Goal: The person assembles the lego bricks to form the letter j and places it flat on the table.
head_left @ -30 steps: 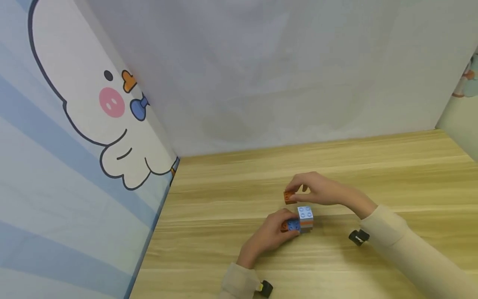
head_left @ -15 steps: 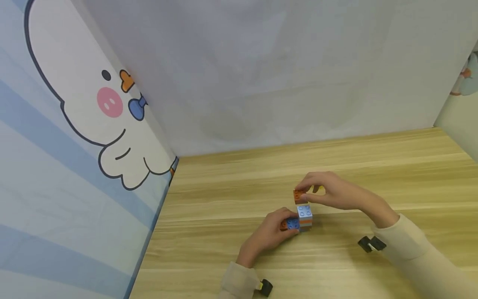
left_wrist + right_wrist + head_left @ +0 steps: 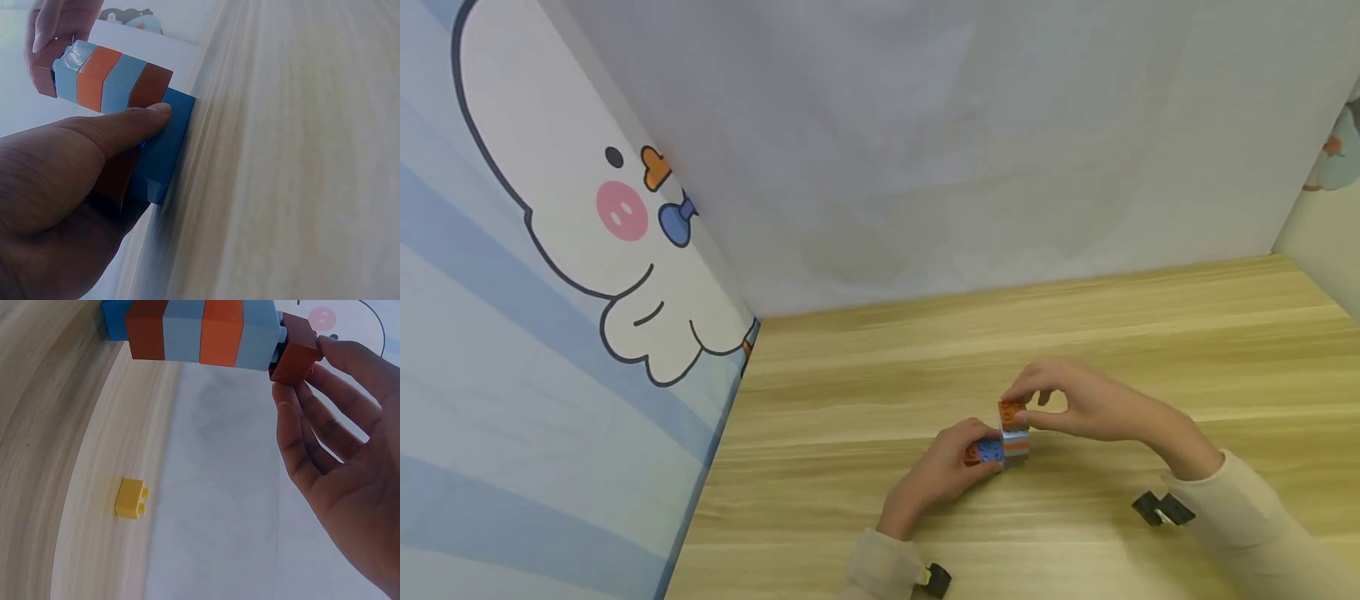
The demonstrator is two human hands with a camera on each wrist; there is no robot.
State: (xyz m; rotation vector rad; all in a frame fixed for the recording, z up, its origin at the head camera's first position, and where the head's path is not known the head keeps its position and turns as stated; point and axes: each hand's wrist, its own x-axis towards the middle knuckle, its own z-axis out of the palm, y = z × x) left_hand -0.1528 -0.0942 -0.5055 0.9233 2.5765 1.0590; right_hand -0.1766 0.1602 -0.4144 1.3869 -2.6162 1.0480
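Note:
A tower of building blocks (image 3: 1016,448) in light blue, orange and red-brown stands on the table. My right hand (image 3: 1086,404) pinches an orange-red building block (image 3: 296,350) between thumb and fingertips. That block sits right at the tower's top studs, slightly tilted, and a narrow gap shows in the right wrist view. Low down, my left hand (image 3: 942,465) grips the base, thumb along one side. The base has a blue block (image 3: 164,159) beneath, with a red-brown block (image 3: 117,177) partly hidden by the left hand.
A yellow block (image 3: 129,499) stands apart on the wooden table (image 3: 850,375), hidden behind the right hand in the head view. A pale cloth wall (image 3: 925,167) rises at the table's far edge, and a cartoon-printed panel (image 3: 565,250) borders the left.
My right hand has carried the orange-red block rightward, then down onto the tower's top. The left hand keeps its hold on the base in the same place.

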